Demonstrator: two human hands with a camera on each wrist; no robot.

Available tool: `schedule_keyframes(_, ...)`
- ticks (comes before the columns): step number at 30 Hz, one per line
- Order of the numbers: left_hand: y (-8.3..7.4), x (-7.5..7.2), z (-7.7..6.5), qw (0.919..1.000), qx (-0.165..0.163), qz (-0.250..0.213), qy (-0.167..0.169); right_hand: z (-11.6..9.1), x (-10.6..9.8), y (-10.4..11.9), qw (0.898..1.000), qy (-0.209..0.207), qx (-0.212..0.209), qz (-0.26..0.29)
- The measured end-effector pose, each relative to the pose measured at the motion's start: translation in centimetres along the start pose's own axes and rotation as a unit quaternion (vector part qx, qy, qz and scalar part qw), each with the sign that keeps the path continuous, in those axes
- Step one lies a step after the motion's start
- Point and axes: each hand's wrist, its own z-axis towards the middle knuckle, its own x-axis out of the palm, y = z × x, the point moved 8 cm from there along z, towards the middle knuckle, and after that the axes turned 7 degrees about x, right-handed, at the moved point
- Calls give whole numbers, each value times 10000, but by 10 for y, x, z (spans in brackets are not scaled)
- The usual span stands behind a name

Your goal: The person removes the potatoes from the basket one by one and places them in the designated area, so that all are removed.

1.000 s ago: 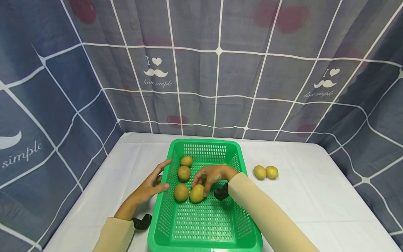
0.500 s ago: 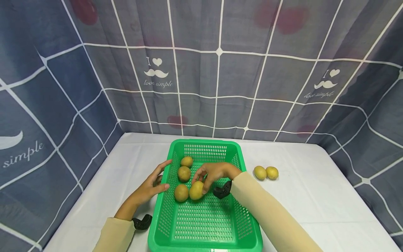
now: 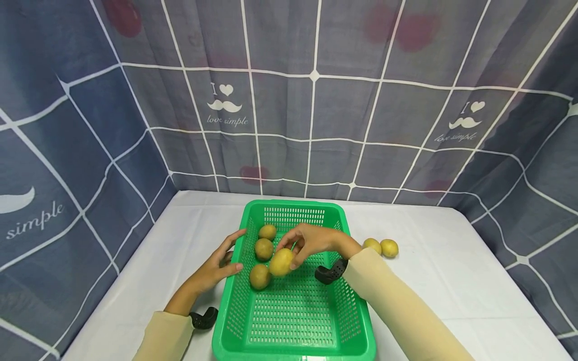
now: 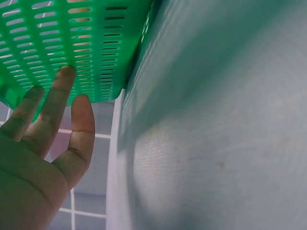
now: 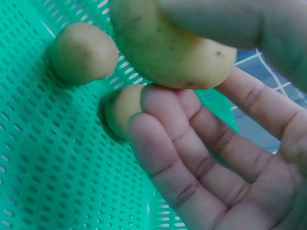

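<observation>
One yellow potato (image 3: 281, 262): held above the floor of the green basket (image 3: 361, 321), left of its middle, pinched between the thumb and curled fingers of the right hand (image 3: 311, 239). A firm, stiff, fairly light body is judged, not fragile, with smooth skin that may slip or roll; it is best taken across its rounded middle, as is done here. In the basket, along the left side, three browner potatoes are ranged: far potato (image 3: 267, 232), middle potato (image 3: 264, 249), near potato (image 3: 260, 277); whether the last is touched by the held one cannot be told. The left hand (image 3: 209, 273) is rested at the basket's left wall, its fingers extended and nothing grasped. Two more potatoes (image 3: 389, 248) are placed side by side on the white table (image 3: 442, 286), right. On the far curtain (image 3: 338, 110), "I", a heart, a moustache and "love simple" are printed twice; "simple" is legible at left. A white patch (image 3: 310, 358) is borne on the near rim; no wording can be read.
</observation>
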Motion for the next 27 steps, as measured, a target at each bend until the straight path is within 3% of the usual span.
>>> schedule_keyframes(6, -1, 0, 0, 9999, 83, 78, -4, -14, -4, 9, 9987, -213, -444, -141)
schedule_keyframes(14, 0, -1, 0, 9998, 82, 180, -76, -38, -15, 17, 9929, -822, -845, -164)
schedule_keyframes(27, 0, 0, 0, 9998, 161, 91, 12, -79, -36, 15, 9712, -1831, -1523, 7)
